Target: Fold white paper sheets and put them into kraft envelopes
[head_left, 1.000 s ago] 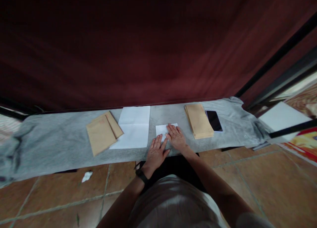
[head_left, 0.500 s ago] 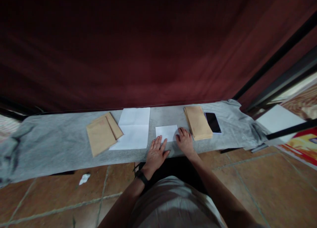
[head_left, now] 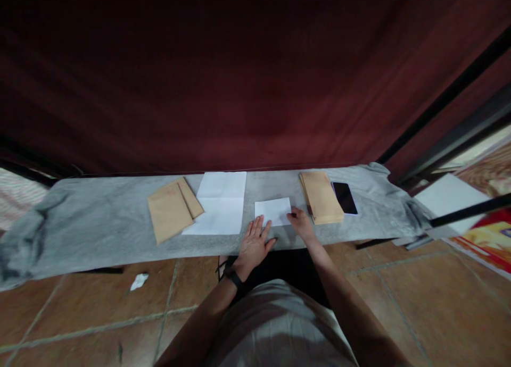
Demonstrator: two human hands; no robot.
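On a grey cloth-covered surface (head_left: 107, 223), a small white paper (head_left: 273, 209) lies ahead at twelve o'clock, barer now the right hand (head_left: 302, 223) has moved to its three o'clock edge, fingers curled, pinch unclear, the left hand (head_left: 254, 245) spread flat at seven o'clock.

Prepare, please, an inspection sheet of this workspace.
Surface: grey cloth, wrinkled at both ends.
Job's things: small white paper; larger creased sheet; brown envelopes overlapping its left side; brown stack at right.
Clutter: phone beside the stack; white scrap on floor.
Hands: left hand flat, partly on small white paper; right hand curled at its right edge, grip unclear.
Cables: dark cord-like strand below cloth edge, unidentified.
Surroundings: dark red backdrop, tiled floor.
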